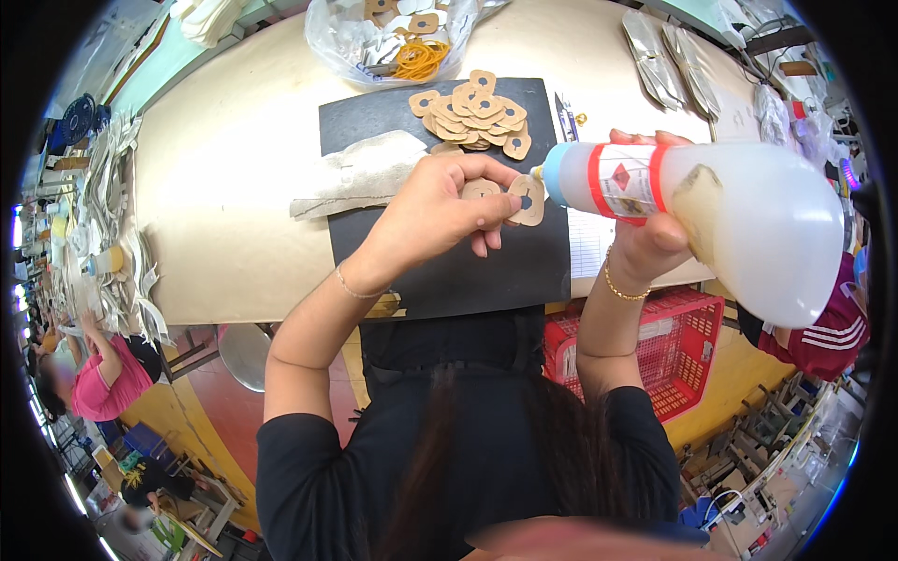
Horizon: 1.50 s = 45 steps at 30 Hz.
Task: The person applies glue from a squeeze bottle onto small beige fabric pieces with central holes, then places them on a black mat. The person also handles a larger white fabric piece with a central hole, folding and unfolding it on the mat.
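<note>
The left hand (435,210) pinches a tan cardboard piece (528,199) just left of the nozzle of the glue bottle (711,210), which the right hand (655,234) grips lying sideways.

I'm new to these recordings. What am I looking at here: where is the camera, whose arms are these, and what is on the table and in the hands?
There is no machine: a person works with bare hands. The single picture comes from a fisheye camera on their head, looking down, so edges bend. Both forearms rising from below are theirs. The left hand pinches a tan cardboard piece with a hole. The right hand tilts a squeeze bottle, its blue nozzle at that piece. On the table lie a black mat, a pile of similar pieces, a grey rag and a plastic bag. Other people sit at the sides.
</note>
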Tool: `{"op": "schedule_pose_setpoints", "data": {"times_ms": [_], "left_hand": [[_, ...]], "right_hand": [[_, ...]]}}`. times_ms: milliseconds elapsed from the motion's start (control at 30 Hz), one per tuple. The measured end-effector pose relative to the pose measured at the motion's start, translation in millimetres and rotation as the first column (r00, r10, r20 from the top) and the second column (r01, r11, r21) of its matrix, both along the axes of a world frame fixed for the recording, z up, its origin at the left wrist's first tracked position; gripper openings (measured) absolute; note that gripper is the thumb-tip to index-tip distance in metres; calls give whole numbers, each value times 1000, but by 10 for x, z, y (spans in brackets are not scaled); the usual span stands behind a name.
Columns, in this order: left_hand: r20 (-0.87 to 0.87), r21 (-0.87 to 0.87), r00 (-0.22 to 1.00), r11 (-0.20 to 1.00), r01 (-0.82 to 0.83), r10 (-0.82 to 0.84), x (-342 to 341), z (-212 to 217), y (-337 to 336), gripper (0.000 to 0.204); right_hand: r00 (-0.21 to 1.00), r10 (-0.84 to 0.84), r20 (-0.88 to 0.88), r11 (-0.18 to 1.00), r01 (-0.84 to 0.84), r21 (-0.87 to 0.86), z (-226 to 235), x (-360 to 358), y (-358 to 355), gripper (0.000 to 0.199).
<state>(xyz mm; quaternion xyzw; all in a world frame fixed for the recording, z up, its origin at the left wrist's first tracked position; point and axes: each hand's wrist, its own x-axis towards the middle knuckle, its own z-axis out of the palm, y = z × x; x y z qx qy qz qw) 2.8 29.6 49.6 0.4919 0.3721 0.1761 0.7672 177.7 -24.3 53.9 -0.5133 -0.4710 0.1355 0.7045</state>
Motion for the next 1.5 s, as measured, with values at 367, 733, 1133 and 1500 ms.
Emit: {"op": "schedule_pose_setpoints", "data": {"times_ms": [367, 733, 1133, 1500], "left_hand": [[-10, 7, 997, 997, -77, 77, 52, -53, 11, 23], [-52, 46, 997, 997, -57, 60, 55, -125, 65, 25], [19, 61, 991, 989, -134, 133, 13, -595, 652, 41], [-41, 6, 999, 1000, 5, -5, 16, -123, 104, 22]], "right_hand": [[884, 322, -340, 945, -325, 50, -54, 68, -222, 92], [791, 487, -371, 872, -461, 163, -123, 208, -270, 81], [764, 566, -310, 812, -451, 371, -197, 375, -220, 87], [995, -21, -100, 1000, 23, 12, -16, 109, -70, 93]]}}
